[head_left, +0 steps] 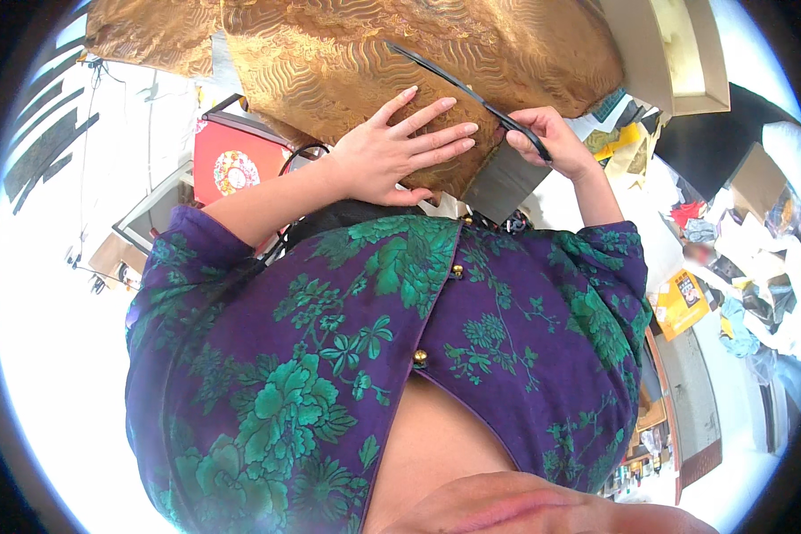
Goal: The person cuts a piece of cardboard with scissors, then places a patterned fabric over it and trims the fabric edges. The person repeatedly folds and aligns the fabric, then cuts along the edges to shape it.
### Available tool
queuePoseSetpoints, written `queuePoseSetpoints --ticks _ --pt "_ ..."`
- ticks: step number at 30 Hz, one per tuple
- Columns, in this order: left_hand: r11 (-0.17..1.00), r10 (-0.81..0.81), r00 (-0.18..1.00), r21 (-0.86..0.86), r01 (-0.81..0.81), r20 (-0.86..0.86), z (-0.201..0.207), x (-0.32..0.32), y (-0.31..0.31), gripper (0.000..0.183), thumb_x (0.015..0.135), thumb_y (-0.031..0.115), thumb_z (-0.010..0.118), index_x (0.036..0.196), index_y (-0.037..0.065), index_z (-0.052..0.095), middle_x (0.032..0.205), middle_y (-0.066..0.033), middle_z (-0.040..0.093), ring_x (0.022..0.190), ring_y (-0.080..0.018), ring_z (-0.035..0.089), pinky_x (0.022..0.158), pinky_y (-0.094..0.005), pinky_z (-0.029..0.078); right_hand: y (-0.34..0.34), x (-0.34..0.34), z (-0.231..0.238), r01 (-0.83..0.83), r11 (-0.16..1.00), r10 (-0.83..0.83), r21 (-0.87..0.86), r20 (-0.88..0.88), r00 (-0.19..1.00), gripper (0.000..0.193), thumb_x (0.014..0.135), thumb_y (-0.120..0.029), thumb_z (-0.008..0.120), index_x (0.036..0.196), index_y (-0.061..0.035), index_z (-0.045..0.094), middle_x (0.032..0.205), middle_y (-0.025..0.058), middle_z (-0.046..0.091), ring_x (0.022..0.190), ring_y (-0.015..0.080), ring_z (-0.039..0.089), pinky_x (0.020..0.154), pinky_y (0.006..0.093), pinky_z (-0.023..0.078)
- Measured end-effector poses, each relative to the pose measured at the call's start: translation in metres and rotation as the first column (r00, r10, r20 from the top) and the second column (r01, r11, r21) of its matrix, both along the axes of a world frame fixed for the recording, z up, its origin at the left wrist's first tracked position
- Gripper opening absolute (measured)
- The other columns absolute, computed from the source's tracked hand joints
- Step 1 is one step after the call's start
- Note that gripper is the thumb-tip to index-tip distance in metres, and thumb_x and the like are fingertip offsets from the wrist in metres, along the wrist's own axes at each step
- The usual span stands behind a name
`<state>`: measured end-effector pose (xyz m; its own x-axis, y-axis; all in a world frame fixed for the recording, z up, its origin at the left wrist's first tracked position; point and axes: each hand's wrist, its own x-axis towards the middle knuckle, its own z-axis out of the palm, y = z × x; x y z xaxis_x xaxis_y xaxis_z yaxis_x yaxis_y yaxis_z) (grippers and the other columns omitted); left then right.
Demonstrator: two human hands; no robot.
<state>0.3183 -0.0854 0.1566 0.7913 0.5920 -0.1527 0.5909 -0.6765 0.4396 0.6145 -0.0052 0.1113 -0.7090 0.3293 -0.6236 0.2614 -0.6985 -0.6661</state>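
Observation:
A gold brocade fabric [347, 53] with a wave pattern lies spread across the top of the view. My left hand [400, 147] rests flat on it with fingers spread, pressing near its lower edge. My right hand [552, 142] grips the handles of long black scissors [458, 84], whose blades lie open across the fabric and point up and to the left. Just beneath the scissors handle, a grey piece of card [503, 182] sticks out from under the fabric's edge. My purple garment with green flowers [374, 356] fills the lower middle.
A red box with a round floral emblem [231, 165] sits left of my left arm. Right of the fabric lie a cardboard box [676, 53], a yellow packet [681, 303] and a heap of mixed cloth scraps and bags [748, 267].

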Motion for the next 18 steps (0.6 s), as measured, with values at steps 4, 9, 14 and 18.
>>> queuePoseSetpoints --ticks 4,9,14,18 --pt "1.000 -0.002 1.000 -0.008 0.002 0.003 0.002 0.004 -0.002 0.083 0.084 0.057 0.052 0.156 0.022 0.030 0.164 0.0015 0.023 0.151 -0.0280 0.018 0.120 -0.0582 0.007 0.007 -0.015 0.004 0.023 0.999 -0.022 0.024 -0.042 0.999 0.028 0.091 -0.028 0.073 0.105 -0.0035 0.069 0.064 -0.0107 0.051 0.050 -0.0008 0.040 0.044 0.0190 0.024" --pt "1.000 0.003 1.000 -0.004 -0.003 0.011 0.003 0.006 -0.003 0.083 0.085 0.057 0.052 0.156 0.022 0.029 0.164 0.0015 0.023 0.151 -0.0280 0.018 0.120 -0.0582 0.007 0.011 -0.014 0.001 0.030 0.999 -0.030 0.025 -0.037 0.999 0.029 0.091 -0.029 0.074 0.104 -0.0037 0.068 0.063 -0.0111 0.049 0.049 -0.0011 0.038 0.043 0.0189 0.024" --pt "1.000 -0.001 1.000 -0.002 0.001 0.002 0.002 0.007 -0.002 0.083 0.085 0.057 0.052 0.156 0.023 0.028 0.164 0.0020 0.023 0.151 -0.0275 0.018 0.120 -0.0582 0.008 0.016 -0.015 -0.001 0.022 1.000 -0.021 0.016 -0.045 0.999 0.029 0.091 -0.031 0.074 0.102 -0.0041 0.069 0.062 -0.0111 0.049 0.048 -0.0013 0.038 0.042 0.0189 0.023" --pt "1.000 -0.002 1.000 -0.003 0.002 0.008 0.002 0.005 -0.002 0.083 0.085 0.057 0.052 0.156 0.023 0.028 0.164 0.0022 0.023 0.151 -0.0273 0.018 0.120 -0.0583 0.008 0.020 -0.019 0.006 -0.009 1.000 0.009 0.029 -0.021 1.000 0.028 0.091 -0.031 0.074 0.098 -0.0049 0.069 0.060 -0.0106 0.048 0.046 -0.0013 0.038 0.041 0.0188 0.023"
